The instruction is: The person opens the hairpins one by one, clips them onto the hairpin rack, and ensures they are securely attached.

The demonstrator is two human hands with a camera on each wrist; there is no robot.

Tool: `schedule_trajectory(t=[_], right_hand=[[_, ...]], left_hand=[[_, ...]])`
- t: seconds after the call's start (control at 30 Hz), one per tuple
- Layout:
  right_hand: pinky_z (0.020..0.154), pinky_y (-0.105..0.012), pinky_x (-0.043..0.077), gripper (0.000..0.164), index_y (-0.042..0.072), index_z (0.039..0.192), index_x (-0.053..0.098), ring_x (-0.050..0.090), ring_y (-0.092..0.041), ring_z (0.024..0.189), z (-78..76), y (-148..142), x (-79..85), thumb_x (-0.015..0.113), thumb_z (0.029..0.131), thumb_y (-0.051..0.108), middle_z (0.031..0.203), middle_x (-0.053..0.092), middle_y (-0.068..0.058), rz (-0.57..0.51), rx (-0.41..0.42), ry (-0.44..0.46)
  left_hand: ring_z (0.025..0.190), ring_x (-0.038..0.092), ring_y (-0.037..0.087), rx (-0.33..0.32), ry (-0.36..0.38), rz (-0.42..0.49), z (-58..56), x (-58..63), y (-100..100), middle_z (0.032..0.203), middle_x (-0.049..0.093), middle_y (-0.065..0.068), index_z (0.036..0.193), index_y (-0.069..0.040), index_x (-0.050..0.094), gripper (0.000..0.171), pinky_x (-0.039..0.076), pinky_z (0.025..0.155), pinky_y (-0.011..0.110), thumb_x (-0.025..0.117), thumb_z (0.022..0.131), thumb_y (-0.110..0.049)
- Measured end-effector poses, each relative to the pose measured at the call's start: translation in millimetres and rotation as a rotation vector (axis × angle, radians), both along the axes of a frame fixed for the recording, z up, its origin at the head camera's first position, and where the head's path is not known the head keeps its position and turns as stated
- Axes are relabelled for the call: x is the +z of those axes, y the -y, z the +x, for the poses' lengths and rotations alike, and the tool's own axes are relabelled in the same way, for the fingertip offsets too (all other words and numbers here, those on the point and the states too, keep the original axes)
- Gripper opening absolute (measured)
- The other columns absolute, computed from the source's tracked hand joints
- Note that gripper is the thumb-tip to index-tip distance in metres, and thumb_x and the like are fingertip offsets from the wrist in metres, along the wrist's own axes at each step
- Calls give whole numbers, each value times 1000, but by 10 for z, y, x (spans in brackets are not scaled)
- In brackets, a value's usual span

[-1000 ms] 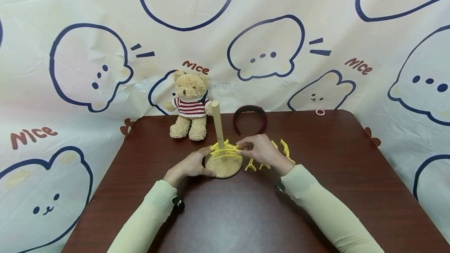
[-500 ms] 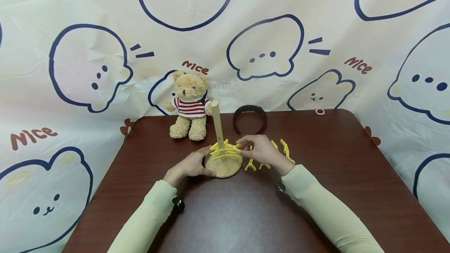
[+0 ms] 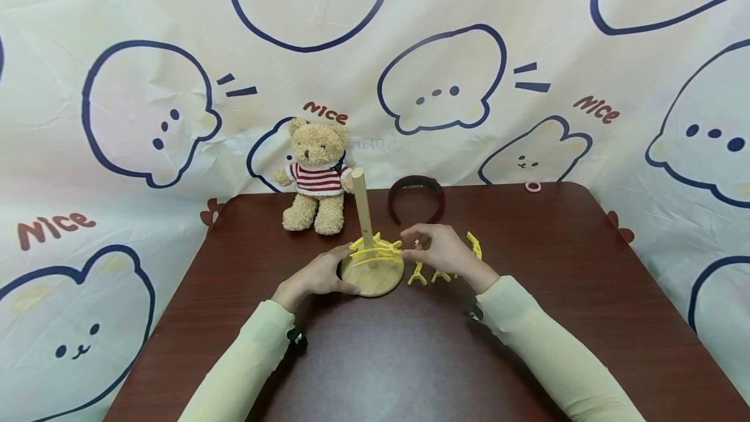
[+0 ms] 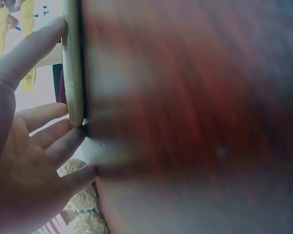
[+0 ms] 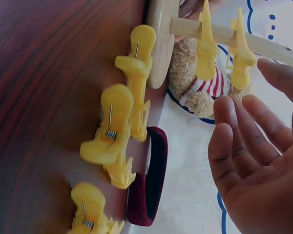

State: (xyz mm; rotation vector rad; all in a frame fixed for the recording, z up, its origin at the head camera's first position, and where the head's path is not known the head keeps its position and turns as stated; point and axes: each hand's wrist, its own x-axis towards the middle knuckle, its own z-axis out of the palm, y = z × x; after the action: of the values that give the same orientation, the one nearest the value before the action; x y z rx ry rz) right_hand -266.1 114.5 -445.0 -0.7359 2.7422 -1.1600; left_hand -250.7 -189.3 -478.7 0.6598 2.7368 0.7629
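A wooden stand has a round base and an upright post. My left hand holds the base by its rim, thumb at the near side and fingers at the far side. Two yellow spring clips sit on the post side by side, low above the base. Just right of them is my right hand, its fingers loosely bent and spread with nothing between them. In the right wrist view its thumb is close to the outer clip but apart from it.
Several more yellow clips lie on the table right of the stand, partly under my right hand. Behind are a dark red headband and a teddy bear in a striped shirt. A pink ring is at the far edge.
My right hand has let go of the clip on the stand and drawn slightly to the right. The left hand and the stand have stayed put.
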Motion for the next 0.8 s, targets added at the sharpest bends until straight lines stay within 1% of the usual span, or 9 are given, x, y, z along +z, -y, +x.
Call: schedule_trajectory(t=[0.07, 0.13, 0.27, 0.33, 0.43, 0.47, 0.57, 0.67, 0.8], right_hand=[[70, -29, 55, 37, 18, 119, 72, 65, -11, 86, -10, -44, -9, 79, 86, 34, 105, 73, 4, 2, 2, -16], [68, -30, 54, 37, 17, 118, 72, 64, -11, 85, -12, -94, -12, 78, 87, 35, 103, 73, 4, 9, -1, -28], [67, -31, 54, 34, 16, 115, 73, 64, -12, 84, 25, -188, 11, 78, 87, 35, 100, 73, 3, 16, -18, -14], [70, -31, 54, 33, 16, 114, 74, 65, -12, 86, 47, -238, 15, 77, 87, 34, 100, 74, 3, 19, -33, -10], [70, -31, 54, 32, 16, 114, 74, 65, -13, 86, 66, -327, -7, 77, 87, 33, 104, 74, 1, 26, -50, -4], [68, -31, 54, 32, 15, 114, 74, 65, -13, 86, 71, -359, -16, 77, 87, 33, 104, 75, 1, 24, -57, 0], [65, -30, 53, 32, 14, 113, 74, 64, -14, 83, 79, -461, -42, 77, 87, 33, 101, 74, 1, 16, -78, 14], [65, -30, 53, 33, 13, 113, 75, 64, -14, 82, 90, -562, -58, 77, 87, 34, 98, 74, 1, 6, -97, 19], [65, -30, 52, 33, 14, 112, 75, 64, -14, 83, 101, -703, -93, 77, 87, 35, 99, 74, 1, 24, -115, 14]], left_hand=[[144, 40, 36, 2, 0, 2, 2, -1, -1, 158, 38, 20, 147, -3, 47, 91, 37, 116, 49, 88, 73, -38], [144, 40, 36, 2, -3, 4, 2, -1, 1, 158, 38, 20, 147, -3, 47, 91, 37, 116, 49, 89, 73, -38], [143, 41, 36, -1, -11, 6, 6, 2, 1, 157, 39, 20, 146, -3, 47, 91, 37, 116, 49, 89, 73, -37], [143, 41, 36, -2, -13, 5, 8, 1, 1, 157, 39, 20, 146, -3, 47, 91, 37, 116, 49, 89, 73, -37], [144, 41, 36, -5, -11, 5, 12, 4, -1, 158, 39, 20, 147, -3, 47, 91, 37, 116, 49, 88, 73, -37], [144, 41, 36, -7, -11, 4, 13, 4, 0, 158, 39, 20, 147, -3, 47, 90, 37, 116, 49, 88, 74, -37], [144, 40, 36, -8, -9, -1, 11, 6, 2, 158, 38, 20, 147, -4, 47, 90, 37, 116, 49, 88, 74, -36], [144, 40, 36, -9, -15, -4, 2, 2, 6, 158, 38, 20, 147, -4, 47, 90, 37, 116, 50, 89, 74, -36], [144, 40, 35, -7, -5, -3, -8, -1, 5, 158, 38, 19, 148, -4, 47, 90, 37, 116, 49, 88, 74, -36]])
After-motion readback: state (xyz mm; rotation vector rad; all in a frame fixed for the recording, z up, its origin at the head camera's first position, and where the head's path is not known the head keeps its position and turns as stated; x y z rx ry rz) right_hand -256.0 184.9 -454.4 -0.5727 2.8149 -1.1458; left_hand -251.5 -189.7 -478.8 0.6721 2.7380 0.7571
